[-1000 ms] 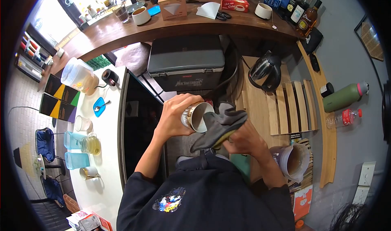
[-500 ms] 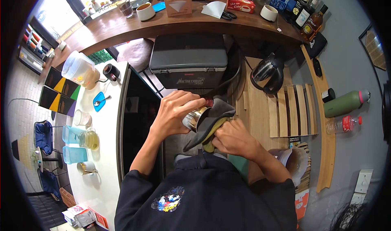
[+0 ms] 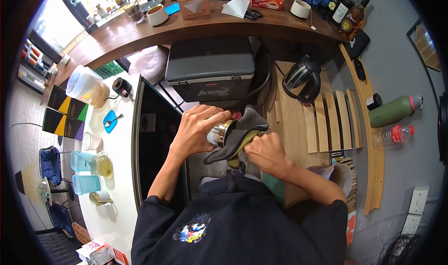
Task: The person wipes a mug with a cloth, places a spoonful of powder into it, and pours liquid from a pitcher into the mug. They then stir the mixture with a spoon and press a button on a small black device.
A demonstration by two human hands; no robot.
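Head view: your left hand [image 3: 198, 129] grips the steel cup [image 3: 218, 133] mid-frame, kettle [image 3: 302, 78] at two o'clock. Your right hand [image 3: 263, 153] is closed on the grey cloth [image 3: 242, 132] at the cup's mouth (wiping, I'd judge). Next, rotate the cup firmly against the cloth.

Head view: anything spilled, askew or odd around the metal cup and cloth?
Nothing stands out. The left hand holds the metal cup tipped sideways, and the right hand presses the grey cloth into its mouth; no spill shows around them.
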